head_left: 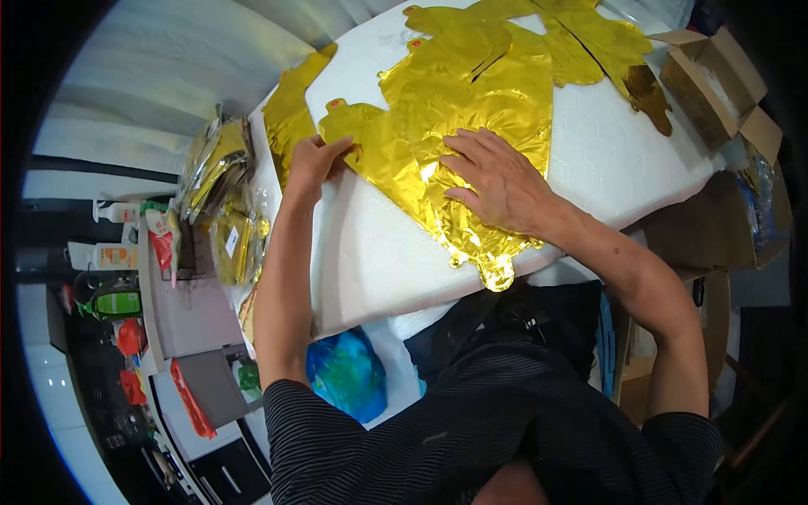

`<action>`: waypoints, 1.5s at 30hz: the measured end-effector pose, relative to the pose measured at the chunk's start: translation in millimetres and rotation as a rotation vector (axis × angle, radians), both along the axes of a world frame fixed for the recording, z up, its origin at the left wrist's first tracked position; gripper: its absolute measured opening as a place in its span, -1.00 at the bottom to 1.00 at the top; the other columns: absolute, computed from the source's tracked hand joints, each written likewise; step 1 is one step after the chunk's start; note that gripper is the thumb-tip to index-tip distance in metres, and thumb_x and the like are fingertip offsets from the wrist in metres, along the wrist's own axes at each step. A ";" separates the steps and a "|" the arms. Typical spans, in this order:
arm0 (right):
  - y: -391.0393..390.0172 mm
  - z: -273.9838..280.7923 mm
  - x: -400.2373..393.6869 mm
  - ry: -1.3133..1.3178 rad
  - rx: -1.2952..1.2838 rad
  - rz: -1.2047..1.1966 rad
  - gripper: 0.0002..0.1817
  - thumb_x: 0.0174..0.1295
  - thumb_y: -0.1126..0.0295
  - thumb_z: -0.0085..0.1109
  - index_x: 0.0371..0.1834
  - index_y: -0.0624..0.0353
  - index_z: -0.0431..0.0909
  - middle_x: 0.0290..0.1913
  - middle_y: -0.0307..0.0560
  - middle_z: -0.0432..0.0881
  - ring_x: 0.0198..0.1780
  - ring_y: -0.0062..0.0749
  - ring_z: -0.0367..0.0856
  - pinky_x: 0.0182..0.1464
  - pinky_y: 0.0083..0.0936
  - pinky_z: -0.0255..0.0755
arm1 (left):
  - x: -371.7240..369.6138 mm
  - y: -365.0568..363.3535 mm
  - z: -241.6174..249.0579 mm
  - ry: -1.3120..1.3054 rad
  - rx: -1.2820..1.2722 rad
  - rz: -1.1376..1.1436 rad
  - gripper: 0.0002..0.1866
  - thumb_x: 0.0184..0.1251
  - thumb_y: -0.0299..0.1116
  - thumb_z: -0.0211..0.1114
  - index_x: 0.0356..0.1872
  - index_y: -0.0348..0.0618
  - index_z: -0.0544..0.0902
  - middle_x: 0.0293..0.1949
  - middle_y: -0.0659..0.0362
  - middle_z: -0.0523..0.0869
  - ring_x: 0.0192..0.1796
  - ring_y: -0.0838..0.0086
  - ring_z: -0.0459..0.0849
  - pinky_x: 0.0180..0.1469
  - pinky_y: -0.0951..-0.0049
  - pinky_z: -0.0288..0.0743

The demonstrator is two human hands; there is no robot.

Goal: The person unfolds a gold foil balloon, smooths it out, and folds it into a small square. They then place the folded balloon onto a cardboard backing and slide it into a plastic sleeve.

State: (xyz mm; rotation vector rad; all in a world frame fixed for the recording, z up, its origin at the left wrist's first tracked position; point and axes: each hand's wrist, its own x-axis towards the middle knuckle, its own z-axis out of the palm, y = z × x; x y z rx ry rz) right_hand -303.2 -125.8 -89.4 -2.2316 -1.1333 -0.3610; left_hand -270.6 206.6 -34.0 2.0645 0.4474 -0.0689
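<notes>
A flat, uninflated gold foil balloon lies spread on a white mattress-like surface, its rounded tab hanging over the near edge. My left hand pinches the balloon's left edge between thumb and fingers. Flat on the wrinkled lower part of the foil rests my right hand, fingers spread. More gold foil pieces lie at the far left and another foil piece at the far right, partly overlapping. Small red marks show on some of the tabs.
Bagged gold foil packs are stacked left of the surface. An opened cardboard box stands at the right edge, with more cartons below. A blue plastic bag sits beneath the near edge. Bottles line a shelf at left.
</notes>
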 end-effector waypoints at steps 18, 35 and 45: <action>2.1 6.2 -0.2 0.009 -0.028 0.003 -0.54 0.38 0.18 0.31 0.19 0.29 0.57 0.38 0.19 0.50 0.50 0.09 0.38 0.59 -0.01 0.19 | 14.2 -78.7 8.9 -0.158 -0.349 -0.228 -0.63 0.58 -0.23 0.32 0.11 -0.39 0.59 -0.07 0.04 0.77 -0.12 0.45 0.80 0.04 0.40 0.76; 1.8 8.6 0.7 0.019 -0.026 0.006 -0.51 0.33 0.27 0.35 0.26 0.26 0.54 0.38 0.12 0.48 0.47 0.06 0.40 0.57 -0.07 0.22 | -41.7 -65.8 -28.2 -0.550 0.799 -0.820 -0.24 0.58 0.05 0.17 0.58 -0.27 0.26 0.61 -0.18 0.23 0.68 -0.08 0.11 0.69 -0.03 -0.04; 3.1 6.7 0.9 -0.050 -0.024 0.005 -0.53 0.30 0.31 0.37 0.22 0.29 0.57 0.33 0.14 0.52 0.40 0.13 0.45 0.45 -0.13 0.35 | -10.3 -64.7 -41.0 -0.560 0.962 -0.777 -0.18 0.61 0.13 0.10 0.57 -0.40 0.25 0.59 -0.20 0.28 0.68 -0.02 0.14 0.70 0.05 -0.05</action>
